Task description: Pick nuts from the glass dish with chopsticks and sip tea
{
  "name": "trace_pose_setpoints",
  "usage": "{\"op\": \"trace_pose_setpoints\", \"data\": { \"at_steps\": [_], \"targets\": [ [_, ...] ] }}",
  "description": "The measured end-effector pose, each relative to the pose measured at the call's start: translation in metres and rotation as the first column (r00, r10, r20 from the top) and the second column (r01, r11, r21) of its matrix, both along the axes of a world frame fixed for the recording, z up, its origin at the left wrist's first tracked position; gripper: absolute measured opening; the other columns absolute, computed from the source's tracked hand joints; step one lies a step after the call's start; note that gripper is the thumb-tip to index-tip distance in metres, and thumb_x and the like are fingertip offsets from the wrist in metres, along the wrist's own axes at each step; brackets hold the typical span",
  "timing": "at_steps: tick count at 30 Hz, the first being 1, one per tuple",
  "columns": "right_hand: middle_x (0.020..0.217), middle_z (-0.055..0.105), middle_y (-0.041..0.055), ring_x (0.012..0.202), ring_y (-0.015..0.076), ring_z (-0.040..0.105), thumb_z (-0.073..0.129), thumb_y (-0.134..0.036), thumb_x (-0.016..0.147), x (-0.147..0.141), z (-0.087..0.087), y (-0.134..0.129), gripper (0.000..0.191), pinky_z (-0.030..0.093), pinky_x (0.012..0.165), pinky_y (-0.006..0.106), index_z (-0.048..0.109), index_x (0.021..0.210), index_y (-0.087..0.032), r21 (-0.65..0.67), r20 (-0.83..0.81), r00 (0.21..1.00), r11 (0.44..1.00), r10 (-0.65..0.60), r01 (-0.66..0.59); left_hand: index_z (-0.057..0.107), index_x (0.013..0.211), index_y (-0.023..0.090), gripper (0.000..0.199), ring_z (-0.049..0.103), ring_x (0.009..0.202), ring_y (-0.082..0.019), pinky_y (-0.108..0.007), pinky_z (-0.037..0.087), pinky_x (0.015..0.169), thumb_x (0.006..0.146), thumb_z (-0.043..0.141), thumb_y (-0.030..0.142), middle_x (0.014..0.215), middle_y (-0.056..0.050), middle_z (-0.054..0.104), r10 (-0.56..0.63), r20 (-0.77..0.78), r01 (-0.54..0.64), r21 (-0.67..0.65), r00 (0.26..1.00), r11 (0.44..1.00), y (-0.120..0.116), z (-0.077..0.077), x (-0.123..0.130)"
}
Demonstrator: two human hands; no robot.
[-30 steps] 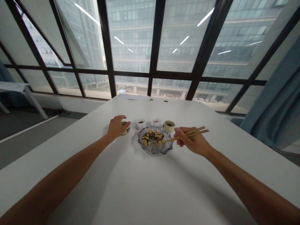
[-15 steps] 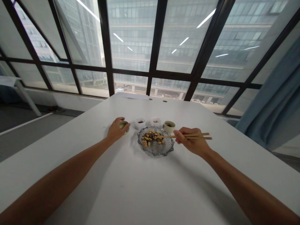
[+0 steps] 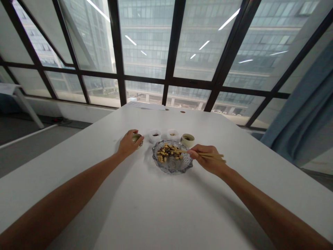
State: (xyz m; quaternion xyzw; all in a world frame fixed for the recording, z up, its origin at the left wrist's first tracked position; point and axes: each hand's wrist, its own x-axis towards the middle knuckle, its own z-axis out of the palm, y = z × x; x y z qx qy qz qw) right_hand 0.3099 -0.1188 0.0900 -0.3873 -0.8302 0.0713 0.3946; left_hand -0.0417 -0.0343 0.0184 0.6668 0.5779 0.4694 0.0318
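My left hand [image 3: 129,143] is wrapped round a small ceramic cup [image 3: 137,138] with dark lettering, which stands on the table. In my right hand [image 3: 207,159] is a pair of wooden chopsticks [image 3: 212,156], their tips among the pale nuts and dark seeds [image 3: 169,152] heaped at the back left of a scalloped glass bowl [image 3: 173,169]. Whether the tips pinch a piece is too small to tell. Behind the bowl's right rim stands a second ceramic cup [image 3: 187,139].
Two small white dishes stand behind the bowl, the left dish [image 3: 155,136] with dark contents and the right dish [image 3: 172,134] with a few pale pieces. Papers [image 3: 147,106] lie at the far end of the white table [image 3: 156,208]. A blue curtain [image 3: 293,118] hangs at right.
My right hand has moved left with the chopsticks, their tips reaching further into the nuts and seeds. My left hand stays on the cup.
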Motion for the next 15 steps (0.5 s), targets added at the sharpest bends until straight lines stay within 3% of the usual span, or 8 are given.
{"op": "trace_pose_setpoints", "data": {
  "at_steps": [8, 15],
  "targets": [
    [0.063, 0.071, 0.002, 0.051, 0.0146, 0.063, 0.053, -0.06, 0.096, -0.0003, 0.0004, -0.0005, 0.048, 0.048, 0.051, 0.025, 0.074, 0.075, -0.023, 0.01, 0.073, 0.997, 1.0, 0.015, -0.016, 0.058, 0.114, 0.022, 0.039, 0.066, 0.11, -0.026, -0.042, 0.051, 0.097, 0.085, 0.064, 0.048, 0.118, -0.01, 0.07, -0.003, 0.003, 0.003, -0.006, 1.0, 1.0, 0.0003, 0.0002, -0.0003],
    [0.062, 0.07, 0.0008, 0.051, 0.0136, 0.063, 0.052, -0.055, 0.098, 0.0012, 0.0006, -0.0015, 0.044, 0.047, 0.051, 0.024, 0.072, 0.074, -0.023, 0.003, 0.096, 0.994, 0.999, 0.042, -0.042, 0.058, 0.113, 0.022, 0.038, 0.067, 0.109, -0.026, -0.042, 0.052, 0.096, 0.085, 0.062, 0.048, 0.118, -0.01, 0.07, 0.0, 0.004, 0.0, 0.006, 1.0, 1.0, 0.0008, -0.0001, 0.0006]
  ]
}}
